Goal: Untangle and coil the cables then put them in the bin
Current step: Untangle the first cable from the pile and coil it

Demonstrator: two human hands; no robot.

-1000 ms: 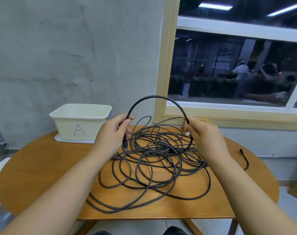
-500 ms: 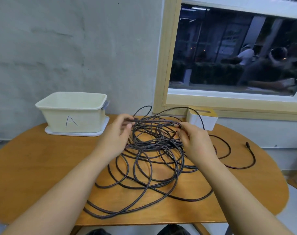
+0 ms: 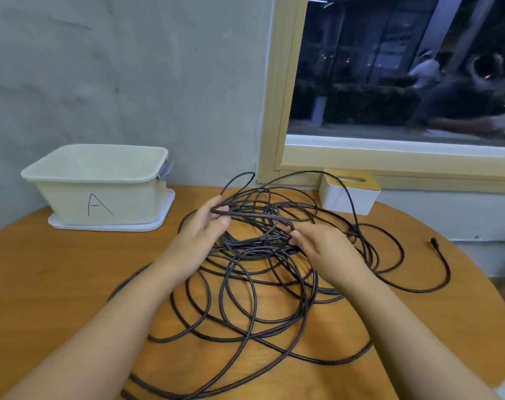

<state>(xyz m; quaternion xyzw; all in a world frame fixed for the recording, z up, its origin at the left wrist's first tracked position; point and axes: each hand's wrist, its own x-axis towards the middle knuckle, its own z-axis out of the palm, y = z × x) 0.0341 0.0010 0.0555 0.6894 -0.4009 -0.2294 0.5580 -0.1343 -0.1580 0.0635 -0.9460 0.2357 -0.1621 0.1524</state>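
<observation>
Pinching one strand of the cable tangle (image 3: 254, 284) between two hands, left (image 3: 200, 230) and right (image 3: 322, 249), fingers clamped; one bin (image 3: 98, 194) on counter (image 3: 43, 284).

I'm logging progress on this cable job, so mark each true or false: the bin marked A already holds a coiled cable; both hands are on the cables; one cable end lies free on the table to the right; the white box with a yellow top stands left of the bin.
1. The bin already holds a coiled cable. False: no cable shows in it; the cables lie tangled on the table.
2. Both hands are on the cables. True: the left hand and right hand each grip strands.
3. One cable end lies free on the right. True.
4. The white box stands left of the bin. False: right, under the window.
</observation>
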